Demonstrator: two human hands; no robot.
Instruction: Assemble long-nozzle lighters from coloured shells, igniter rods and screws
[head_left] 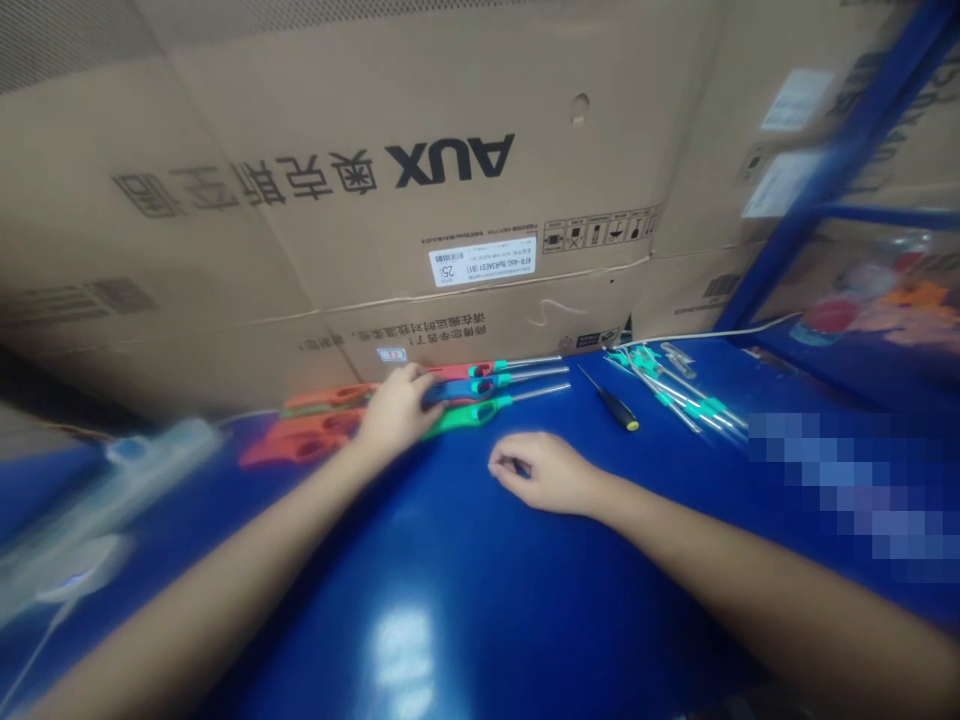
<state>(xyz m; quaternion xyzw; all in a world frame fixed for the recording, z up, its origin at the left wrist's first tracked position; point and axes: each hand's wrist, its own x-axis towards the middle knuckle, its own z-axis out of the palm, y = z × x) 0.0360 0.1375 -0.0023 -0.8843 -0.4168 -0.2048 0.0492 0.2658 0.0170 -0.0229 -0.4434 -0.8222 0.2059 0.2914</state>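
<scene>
My left hand (pixel 399 412) rests over a row of long-nosed lighters at the back of the blue table, its fingers bent around the blue lighter (pixel 459 389). A green lighter (pixel 469 413) lies in front of that one, and a red lighter (pixel 457 371) behind it. Several orange-red pieces (pixel 315 430) lie left of this hand. Over the middle of the table is my right hand (pixel 541 470), its thumb and fingertips pressed together in a curl. Whether anything small is between them cannot be made out. A black screwdriver (pixel 616 406) with a yellow end lies beyond it.
Metal rods with teal ends (pixel 679 392) lie at the back right. A large cardboard box (pixel 360 240) stands behind the blue table (pixel 465 600). A power strip (pixel 150 480) and a white device (pixel 86 568) with a cable are at left. A blue frame post (pixel 840 165) rises at right.
</scene>
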